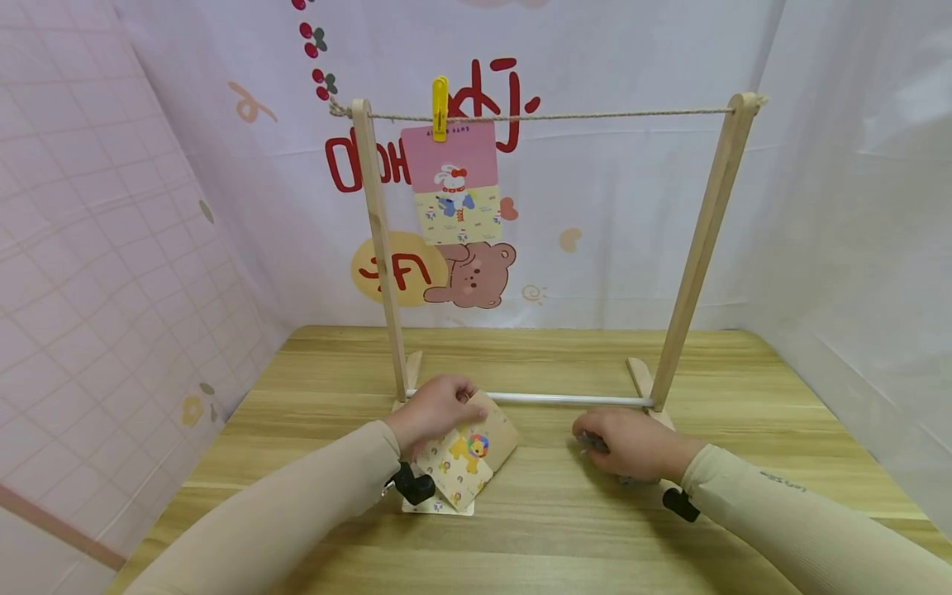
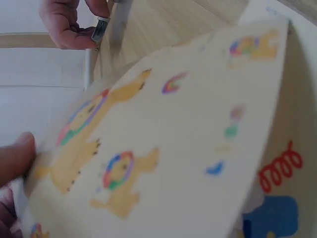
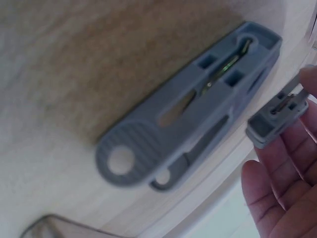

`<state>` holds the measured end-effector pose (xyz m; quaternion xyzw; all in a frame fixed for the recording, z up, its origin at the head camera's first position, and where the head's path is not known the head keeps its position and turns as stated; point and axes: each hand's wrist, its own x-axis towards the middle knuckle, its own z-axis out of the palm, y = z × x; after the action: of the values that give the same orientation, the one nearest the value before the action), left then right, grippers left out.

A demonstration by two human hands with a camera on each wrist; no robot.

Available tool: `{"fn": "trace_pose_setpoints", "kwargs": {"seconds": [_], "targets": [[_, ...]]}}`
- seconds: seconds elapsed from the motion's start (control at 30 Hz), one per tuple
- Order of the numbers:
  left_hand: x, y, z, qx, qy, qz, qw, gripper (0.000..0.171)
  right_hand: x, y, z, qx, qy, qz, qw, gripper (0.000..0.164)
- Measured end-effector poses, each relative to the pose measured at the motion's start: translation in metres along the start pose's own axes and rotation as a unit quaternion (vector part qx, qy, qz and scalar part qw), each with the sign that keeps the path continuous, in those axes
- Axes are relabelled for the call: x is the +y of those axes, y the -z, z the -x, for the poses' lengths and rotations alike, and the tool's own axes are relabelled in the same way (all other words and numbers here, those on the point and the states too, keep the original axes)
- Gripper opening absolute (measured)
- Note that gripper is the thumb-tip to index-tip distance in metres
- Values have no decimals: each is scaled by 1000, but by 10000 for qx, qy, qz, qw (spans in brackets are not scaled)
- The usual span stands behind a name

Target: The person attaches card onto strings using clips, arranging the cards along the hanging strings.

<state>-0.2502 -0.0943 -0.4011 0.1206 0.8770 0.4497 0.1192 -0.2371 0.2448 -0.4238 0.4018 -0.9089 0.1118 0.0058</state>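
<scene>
My left hand (image 1: 437, 409) pinches a cream card (image 1: 476, 446) printed with yellow lions and rainbow manes by its upper edge. The card slants over another printed card (image 1: 437, 506) on the table; a red squiggle and a blue figure on that lower card (image 2: 280, 218) show in the left wrist view. On the right, my right hand (image 1: 635, 442) holds a grey clothespin (image 3: 280, 114) between thumb and fingers, just above the table. A second grey clothespin (image 3: 188, 109) lies close by, mostly covered by my hand in the head view.
A wooden frame (image 1: 702, 248) stands behind my hands, with a white crossbar (image 1: 558, 400) low down. Along its top runs a twine line (image 1: 595, 114), where a yellow clothespin (image 1: 440, 107) holds a pink and cream card (image 1: 457, 182). Printed cloth (image 1: 595, 273) hangs behind.
</scene>
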Motion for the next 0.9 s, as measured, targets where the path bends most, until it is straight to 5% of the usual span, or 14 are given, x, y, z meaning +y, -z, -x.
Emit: {"fn": "trace_pose_setpoints", "kwargs": {"seconds": [0.13,0.47,0.9], "targets": [[6,3,0,95,-329,-445,9984,18,-1,1,0,92,-82,95,9999,29],[15,7,-1,12,-530,23,9986,17,-8,10,-3,550,-98,-37,9984,29],[25,11,-4,450,-864,324,9947,16,-13,23,-12,1432,117,148,9895,26]]}}
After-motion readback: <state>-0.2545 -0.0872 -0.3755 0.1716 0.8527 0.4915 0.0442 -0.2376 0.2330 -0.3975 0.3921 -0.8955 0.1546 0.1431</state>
